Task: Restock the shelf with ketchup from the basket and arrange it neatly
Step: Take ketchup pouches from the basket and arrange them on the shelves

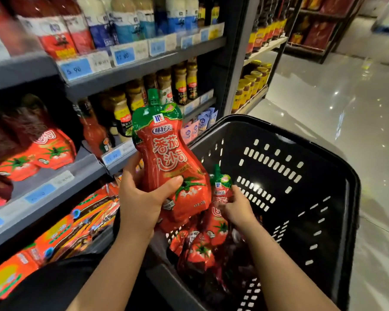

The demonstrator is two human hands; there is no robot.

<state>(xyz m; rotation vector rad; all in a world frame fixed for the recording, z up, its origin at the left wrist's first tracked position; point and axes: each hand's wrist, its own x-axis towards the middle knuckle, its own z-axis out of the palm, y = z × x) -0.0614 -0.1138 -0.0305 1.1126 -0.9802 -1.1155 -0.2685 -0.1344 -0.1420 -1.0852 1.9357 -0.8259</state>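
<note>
My left hand [142, 198] grips a red ketchup pouch with a green cap [164, 153], held upright above the near left rim of the black basket [301, 176]. My right hand [236, 207] pinches a second ketchup pouch [220, 187] standing among several more pouches [200, 248] in the basket's bottom. Matching red ketchup pouches [43, 151] lie on the grey shelf [61, 176] at the left.
Sauce bottles [121, 23] and price tags [76, 68] fill the upper shelf; jars [180, 84] stand on the middle one. Orange packets [72, 230] crowd the lower shelf. A dark upright post [234, 63] divides shelf units. Glossy floor [346, 108] opens to the right.
</note>
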